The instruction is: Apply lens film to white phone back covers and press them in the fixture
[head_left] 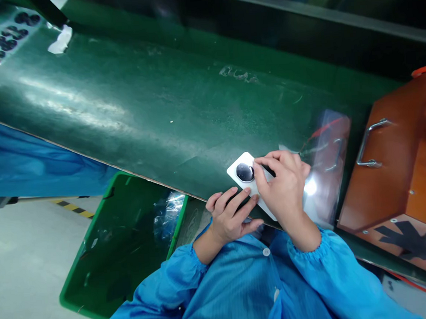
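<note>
A white rectangular plate with rounded corners (247, 158) lies at the front edge of the green table, bearing a dark, shiny, many-sided disc (244, 172) near its far end. My left hand (230, 215) rests on the plate's near left side with its fingers spread. Over the plate's right side, my right hand (283, 180) has thumb and forefinger pinched together at the disc's right edge. Whether a small piece is between those fingertips is too small to tell.
The green table (139, 106) stretches away to the left. An orange-brown box with a metal handle (392, 166) stands at right, beside a clear plastic sheet (325, 171). Below the left edge is a green bin (91, 241) holding clear plastic bags (169, 216). White scrap (60, 40) lies upper left.
</note>
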{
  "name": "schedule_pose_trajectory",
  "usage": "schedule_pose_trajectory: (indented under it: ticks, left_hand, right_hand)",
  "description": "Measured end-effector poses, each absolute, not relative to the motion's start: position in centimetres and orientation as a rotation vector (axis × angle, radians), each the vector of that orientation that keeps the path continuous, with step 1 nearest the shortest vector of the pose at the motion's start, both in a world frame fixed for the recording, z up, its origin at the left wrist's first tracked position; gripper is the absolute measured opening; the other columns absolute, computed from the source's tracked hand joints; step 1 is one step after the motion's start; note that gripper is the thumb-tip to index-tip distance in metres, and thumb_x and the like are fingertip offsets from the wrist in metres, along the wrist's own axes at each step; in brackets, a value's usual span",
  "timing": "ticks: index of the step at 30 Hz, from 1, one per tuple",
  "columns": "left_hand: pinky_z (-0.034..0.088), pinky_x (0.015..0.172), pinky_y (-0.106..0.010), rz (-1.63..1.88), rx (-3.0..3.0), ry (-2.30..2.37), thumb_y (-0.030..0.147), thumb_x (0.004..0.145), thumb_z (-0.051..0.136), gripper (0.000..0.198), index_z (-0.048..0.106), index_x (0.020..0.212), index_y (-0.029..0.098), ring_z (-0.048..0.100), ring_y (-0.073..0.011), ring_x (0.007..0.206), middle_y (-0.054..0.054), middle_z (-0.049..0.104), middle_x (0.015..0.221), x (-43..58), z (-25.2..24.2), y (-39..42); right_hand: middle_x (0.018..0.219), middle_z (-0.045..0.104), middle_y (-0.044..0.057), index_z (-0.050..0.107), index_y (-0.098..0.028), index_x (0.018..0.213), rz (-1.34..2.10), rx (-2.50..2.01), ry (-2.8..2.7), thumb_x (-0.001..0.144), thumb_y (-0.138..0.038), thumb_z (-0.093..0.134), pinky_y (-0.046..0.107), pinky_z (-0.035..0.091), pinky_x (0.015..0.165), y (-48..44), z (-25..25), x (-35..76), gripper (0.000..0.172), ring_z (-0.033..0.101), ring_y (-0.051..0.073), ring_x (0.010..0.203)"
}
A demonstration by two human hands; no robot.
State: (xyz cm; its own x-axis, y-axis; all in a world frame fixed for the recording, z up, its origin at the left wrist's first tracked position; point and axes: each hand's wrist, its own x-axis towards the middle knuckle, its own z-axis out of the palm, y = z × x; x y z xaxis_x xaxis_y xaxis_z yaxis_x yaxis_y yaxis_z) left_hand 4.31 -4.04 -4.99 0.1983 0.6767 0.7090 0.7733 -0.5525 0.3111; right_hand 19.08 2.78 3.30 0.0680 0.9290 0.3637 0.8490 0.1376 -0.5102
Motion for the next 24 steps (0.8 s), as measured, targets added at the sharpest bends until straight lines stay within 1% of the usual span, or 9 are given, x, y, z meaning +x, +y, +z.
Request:
schedule_pose_trajectory:
  ticks: [4,6,9,11,12,15,18,21,24]
  left_hand:
    - [0.034,0.105,-0.046,-1.261,-2.449,-1.469,0.062,0.099,0.05,0.05,0.07,0.13,0.028,0.063,-0.0262,0.117,-0.006,0.077,0.122,3.8,-4.1,-4.3]
    - [0.031,0.109,-0.048,-1.231,-2.502,-1.518,0.056,0.1,0.052,0.044,0.07,0.127,0.025,0.065,-0.0269,0.12,-0.007,0.075,0.126,3.2,-3.3,-4.3]
    - [0.027,0.115,-0.051,-1.221,-2.484,-1.583,0.038,0.097,0.061,0.026,0.07,0.119,0.026,0.065,-0.028,0.125,-0.005,0.076,0.124,2.2,-2.2,-3.7]
    - [0.032,0.115,-0.049,-1.235,-2.494,-1.583,0.027,0.094,0.065,0.018,0.07,0.111,0.026,0.065,-0.0265,0.127,-0.003,0.077,0.121,1.6,-2.0,-3.1]
    - [0.036,0.113,-0.047,-1.246,-2.504,-1.566,0.025,0.093,0.066,0.016,0.07,0.109,0.026,0.065,-0.0254,0.127,-0.003,0.078,0.121,1.4,-2.2,-2.8]
    - [0.045,0.102,-0.041,-1.283,-2.472,-1.456,0.027,0.095,0.061,0.017,0.07,0.109,0.025,0.068,-0.0229,0.123,-0.004,0.078,0.12,1.3,-3.4,-2.3]
    - [0.047,0.094,-0.04,-1.291,-2.331,-1.401,0.034,0.1,0.05,0.026,0.071,0.11,0.025,0.072,-0.0222,0.113,-0.006,0.079,0.117,1.5,-4.7,-2.2]
    - [0.046,0.09,-0.04,-1.287,-2.251,-1.386,0.035,0.102,0.044,0.031,0.073,0.108,0.025,0.073,-0.0213,0.103,-0.007,0.079,0.11,1.9,-5.2,-2.3]
    - [0.044,0.09,-0.04,-1.292,-2.264,-1.371,0.032,0.101,0.043,0.031,0.073,0.106,0.024,0.073,-0.0215,0.103,-0.006,0.08,0.106,2.0,-5.1,-2.3]
  right_hand:
    - [0.11,0.068,0.007,0.074,-0.025,0.115,0.09,-1.673,-1.841,0.099,-0.029,0.06,0.049,0.036,0.092,0.8,5.1,20.5,0.021,0.061,0.029,0.104]
    - [0.109,0.067,0.008,0.072,-0.024,0.118,0.105,-1.624,-1.866,0.1,-0.029,0.061,0.047,0.037,0.091,-0.9,5.8,21.4,0.022,0.062,0.029,0.102]
    - [0.106,0.069,0.007,0.07,-0.024,0.117,0.161,-1.542,-1.952,0.099,-0.024,0.063,0.045,0.04,0.088,-3.7,5.9,22.4,0.019,0.065,0.027,0.098]
    - [0.111,0.071,0.007,0.068,-0.023,0.118,0.185,-1.478,-2.053,0.098,-0.021,0.065,0.046,0.04,0.089,-5.3,5.4,22.8,0.02,0.067,0.027,0.101]
    - [0.118,0.071,0.008,0.066,-0.023,0.122,0.193,-1.442,-2.123,0.099,-0.021,0.065,0.046,0.04,0.09,-5.9,4.9,22.8,0.023,0.067,0.028,0.107]
    - [0.143,0.062,0.013,0.059,-0.018,0.137,0.237,-1.338,-2.345,0.103,-0.031,0.063,0.049,0.04,0.097,-7.0,3.5,22.9,0.037,0.057,0.032,0.132]
    - [0.154,0.051,0.013,0.053,-0.016,0.146,0.244,-1.296,-2.471,0.105,-0.039,0.058,0.05,0.04,0.104,-7.2,2.3,22.9,0.047,0.047,0.031,0.144]
    - [0.155,0.05,0.012,0.054,-0.015,0.145,0.137,-1.27,-2.506,0.106,-0.032,0.057,0.049,0.042,0.106,-7.2,1.4,22.9,0.043,0.045,0.029,0.145]
    - [0.156,0.049,0.011,0.056,-0.015,0.143,0.059,-1.277,-2.524,0.106,-0.022,0.055,0.049,0.044,0.107,-7.3,0.8,22.9,0.038,0.044,0.029,0.146]
